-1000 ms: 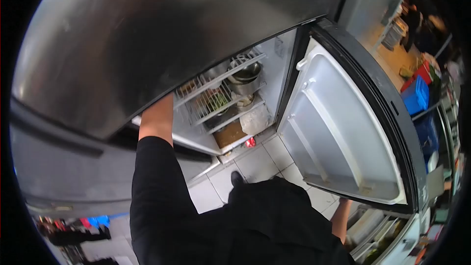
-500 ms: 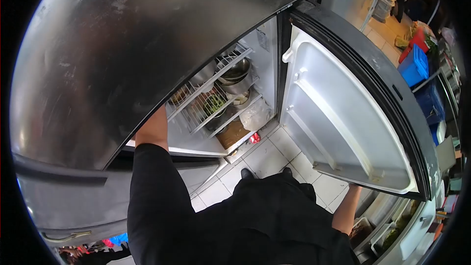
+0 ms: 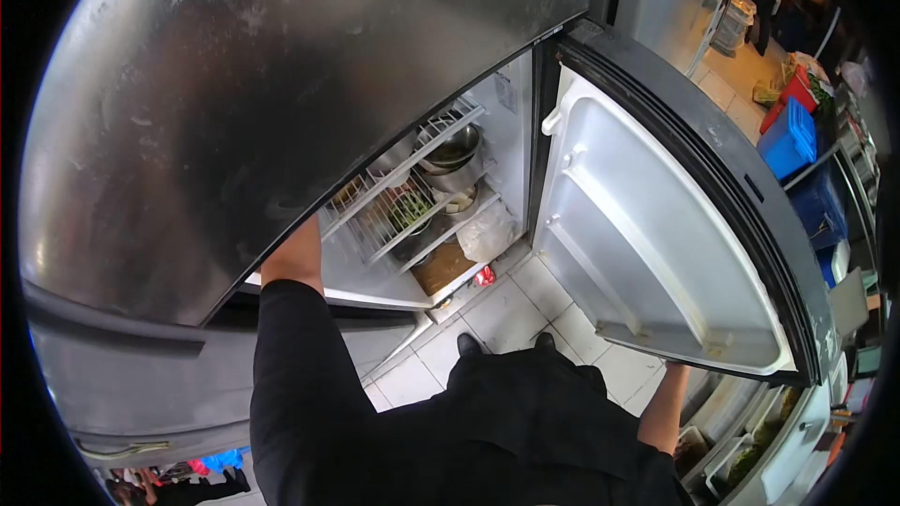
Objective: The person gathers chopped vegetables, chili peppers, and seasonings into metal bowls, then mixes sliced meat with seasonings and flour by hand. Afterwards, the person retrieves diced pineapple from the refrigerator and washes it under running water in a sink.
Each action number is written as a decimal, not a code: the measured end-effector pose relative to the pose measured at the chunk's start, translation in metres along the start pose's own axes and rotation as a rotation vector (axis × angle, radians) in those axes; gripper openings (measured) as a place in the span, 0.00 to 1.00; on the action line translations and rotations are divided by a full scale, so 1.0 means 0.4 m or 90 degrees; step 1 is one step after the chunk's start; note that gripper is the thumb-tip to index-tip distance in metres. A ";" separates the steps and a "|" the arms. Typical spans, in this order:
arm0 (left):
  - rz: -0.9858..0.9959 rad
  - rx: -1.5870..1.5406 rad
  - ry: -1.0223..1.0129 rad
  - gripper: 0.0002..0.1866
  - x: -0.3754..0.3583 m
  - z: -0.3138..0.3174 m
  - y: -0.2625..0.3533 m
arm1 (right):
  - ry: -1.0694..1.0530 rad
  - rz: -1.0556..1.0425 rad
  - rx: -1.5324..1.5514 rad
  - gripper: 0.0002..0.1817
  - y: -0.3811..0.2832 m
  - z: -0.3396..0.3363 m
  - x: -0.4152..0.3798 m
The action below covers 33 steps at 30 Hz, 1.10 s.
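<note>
An open fridge door (image 3: 647, 234) with a white inner panel stands to the right. My right forearm reaches its bottom edge, where my right hand is hidden behind the door. On the left, my left forearm goes into the fridge under a dark upper door (image 3: 281, 112), which hides my left hand. Wire shelves (image 3: 403, 169) inside hold metal bowls (image 3: 452, 150) and a container of green vegetables (image 3: 409, 210). A white plastic bag (image 3: 487, 232) lies low in the fridge, beside a brown surface (image 3: 441, 270).
Blue bins (image 3: 789, 139) and a red one (image 3: 795, 94) stand at the far right. Below them is an open compartment with food containers (image 3: 727, 459). A person (image 3: 178, 489) shows at the lower left. White floor tiles (image 3: 506, 314) lie around my shoes.
The view has shifted slightly. Both my arms keep nearly the same positions, and the door looks almost unmoved.
</note>
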<state>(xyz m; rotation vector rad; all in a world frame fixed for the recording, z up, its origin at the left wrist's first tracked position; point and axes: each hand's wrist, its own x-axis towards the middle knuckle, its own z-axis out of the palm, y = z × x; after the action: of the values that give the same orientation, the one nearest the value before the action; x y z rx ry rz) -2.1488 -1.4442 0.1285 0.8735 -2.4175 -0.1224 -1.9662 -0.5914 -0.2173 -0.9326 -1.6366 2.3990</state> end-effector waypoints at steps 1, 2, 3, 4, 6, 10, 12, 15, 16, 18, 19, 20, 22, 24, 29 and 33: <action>-0.002 0.001 -0.002 0.13 0.001 -0.003 -0.006 | -0.002 0.002 -0.002 0.17 0.002 -0.001 -0.001; -0.001 -0.001 0.002 0.13 0.003 -0.003 -0.008 | -0.002 0.002 -0.007 0.17 0.003 0.000 0.001; -0.001 -0.002 0.006 0.13 0.004 -0.006 -0.010 | -0.005 0.004 -0.009 0.17 0.001 0.001 0.003; -0.001 -0.005 0.010 0.13 0.006 -0.009 -0.011 | -0.007 0.007 -0.009 0.17 0.004 0.004 0.003; 0.001 -0.008 0.018 0.13 0.008 -0.016 -0.011 | -0.012 0.009 -0.012 0.17 0.000 0.005 0.008; 0.013 -0.029 0.041 0.13 0.009 -0.032 -0.005 | -0.013 0.013 -0.017 0.17 0.003 -0.001 0.014; 0.016 -0.046 0.060 0.14 0.001 -0.042 -0.009 | -0.018 0.018 -0.021 0.17 0.004 -0.005 0.019; 0.031 -0.080 0.096 0.14 -0.018 -0.060 -0.008 | -0.025 0.023 -0.024 0.17 0.009 -0.007 0.027; 0.037 -0.097 0.112 0.14 -0.031 -0.068 -0.010 | -0.028 0.025 -0.026 0.17 0.008 -0.007 0.028; 0.050 -0.138 0.145 0.14 -0.084 -0.074 -0.019 | -0.036 0.030 -0.033 0.17 0.006 -0.008 0.031; 0.054 -0.159 0.161 0.14 -0.116 -0.071 -0.032 | -0.040 0.032 -0.036 0.17 0.002 -0.005 0.033; 0.062 -0.178 0.173 0.14 -0.151 -0.060 -0.050 | -0.044 0.032 -0.037 0.17 0.003 -0.005 0.037; 0.085 -0.229 0.187 0.14 -0.252 0.001 -0.105 | -0.057 0.037 -0.044 0.18 0.000 -0.007 0.041; 0.093 -0.304 0.143 0.15 -0.354 0.157 -0.206 | -0.072 0.046 -0.055 0.18 -0.006 -0.008 0.043; -0.635 -1.268 -0.355 0.24 -0.846 -0.037 0.019 | -0.108 0.095 -0.120 0.18 0.006 -0.093 0.049; -0.615 -1.392 -0.301 0.32 -1.009 -0.055 0.012 | -0.132 0.144 -0.190 0.18 0.001 -0.171 0.036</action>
<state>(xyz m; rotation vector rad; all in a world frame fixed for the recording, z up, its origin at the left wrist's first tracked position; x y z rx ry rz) -1.8853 -1.1905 -0.0439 0.5726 -0.5692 -2.6385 -1.9414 -0.5300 -0.2402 -0.9873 -2.1168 2.5130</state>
